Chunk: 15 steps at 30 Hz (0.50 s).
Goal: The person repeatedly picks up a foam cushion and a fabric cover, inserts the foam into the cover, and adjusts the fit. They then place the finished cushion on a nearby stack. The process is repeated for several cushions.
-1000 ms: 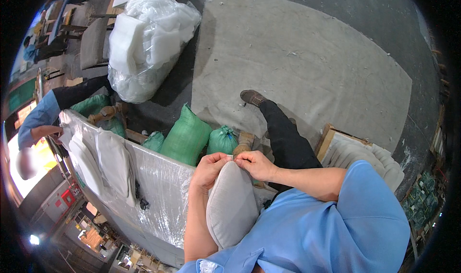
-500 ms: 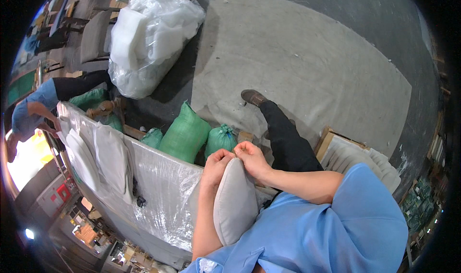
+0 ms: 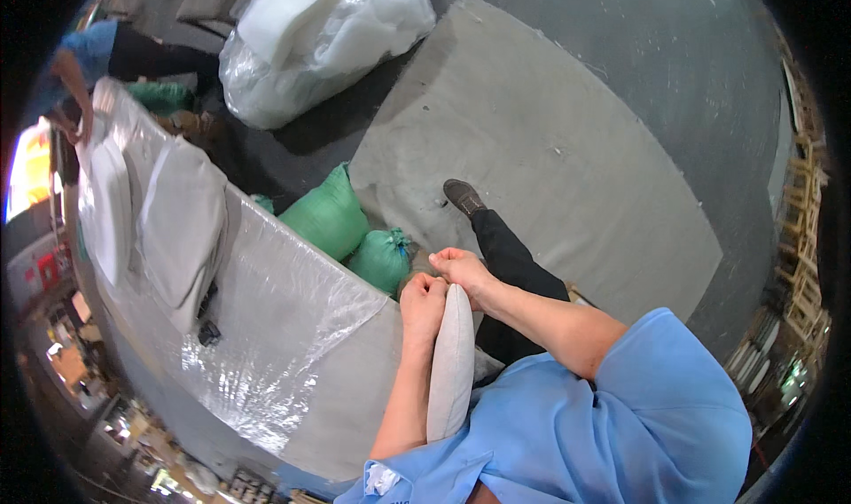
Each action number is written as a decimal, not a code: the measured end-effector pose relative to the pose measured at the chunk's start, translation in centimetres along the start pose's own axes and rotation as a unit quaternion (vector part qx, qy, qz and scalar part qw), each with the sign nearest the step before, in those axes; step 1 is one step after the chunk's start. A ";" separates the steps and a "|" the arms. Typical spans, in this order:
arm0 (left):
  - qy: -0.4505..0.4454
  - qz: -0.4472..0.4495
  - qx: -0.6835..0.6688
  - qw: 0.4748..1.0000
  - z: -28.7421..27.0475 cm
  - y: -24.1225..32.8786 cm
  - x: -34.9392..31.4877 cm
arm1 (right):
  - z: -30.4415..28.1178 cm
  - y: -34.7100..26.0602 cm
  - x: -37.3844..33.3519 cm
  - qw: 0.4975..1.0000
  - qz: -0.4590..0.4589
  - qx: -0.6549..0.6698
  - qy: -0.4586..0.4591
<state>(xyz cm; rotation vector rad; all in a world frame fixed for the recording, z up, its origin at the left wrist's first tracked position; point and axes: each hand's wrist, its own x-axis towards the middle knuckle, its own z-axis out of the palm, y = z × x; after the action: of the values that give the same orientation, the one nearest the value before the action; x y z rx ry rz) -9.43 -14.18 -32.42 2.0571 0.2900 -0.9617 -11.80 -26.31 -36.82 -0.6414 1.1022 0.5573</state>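
A light grey padded cushion (image 3: 452,367) stands on edge against my front, between my two forearms, its narrow side facing up. My left hand (image 3: 423,305) is closed at its far end, fingers curled in against the cover. Just beyond that end, my right hand (image 3: 463,269) is closed in a pinch, thumb and forefinger together. Whatever lies between those fingertips is too small to make out. The right wrist passes close along the cushion's right side.
To my left stands a long table (image 3: 346,415) partly covered in clear plastic film, with grey cushion covers (image 3: 182,229) on it. Green sacks (image 3: 328,216) lie beyond it. A plastic-wrapped white foam bundle (image 3: 324,39) sits farther off. Another person (image 3: 89,61) works at the table's far left end.
My right hand has moved a little apart from my left, past the cushion's end. The cushion has turned to show its narrow edge, and my view has swung round.
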 end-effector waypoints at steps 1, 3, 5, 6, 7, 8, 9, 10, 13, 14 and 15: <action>0.011 0.004 0.012 1.000 -0.1 0.4 -0.1 | 0.0 0.1 0.4 1.000 0.007 -0.013 0.002; 0.030 0.003 0.032 0.999 -0.1 1.4 -0.6 | -0.1 0.8 1.5 0.999 0.018 -0.041 -0.017; 0.047 -0.004 0.054 0.997 -0.2 2.6 -1.0 | -0.8 2.8 3.8 0.996 0.025 -0.067 -0.061; 0.049 0.007 0.058 0.997 -0.1 2.5 -0.7 | -1.4 3.4 4.5 0.994 0.035 -0.059 -0.080; 0.049 0.017 0.065 0.997 -0.2 2.1 -0.7 | -1.5 3.8 4.6 0.993 0.038 -0.067 -0.084; 0.047 0.028 0.074 0.996 -0.2 1.7 -0.7 | -1.6 4.2 4.7 0.993 0.040 -0.074 -0.088; 0.060 0.049 0.083 0.993 -0.5 1.7 -0.7 | -1.5 4.1 4.8 0.991 0.041 -0.081 -0.095; 0.072 0.069 0.094 0.991 -0.8 1.7 -0.7 | -1.5 4.1 4.8 0.988 0.045 -0.097 -0.109; 0.015 0.084 -0.036 0.996 -2.6 3.7 -0.2 | -0.2 2.8 2.6 0.988 0.132 0.022 -0.074; -0.021 0.078 -0.106 0.991 -3.2 4.4 -0.2 | 1.2 0.6 -0.5 0.990 0.111 0.010 -0.085; -0.096 0.083 -0.172 0.977 -3.0 4.8 -0.6 | 2.1 -0.5 -2.1 0.990 0.111 0.012 -0.086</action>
<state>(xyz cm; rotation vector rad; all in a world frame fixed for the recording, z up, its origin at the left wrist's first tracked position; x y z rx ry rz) -5.80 -14.81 -28.11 1.6332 0.1648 -0.9277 -10.85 -25.38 -34.14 -0.4432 1.0208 0.7765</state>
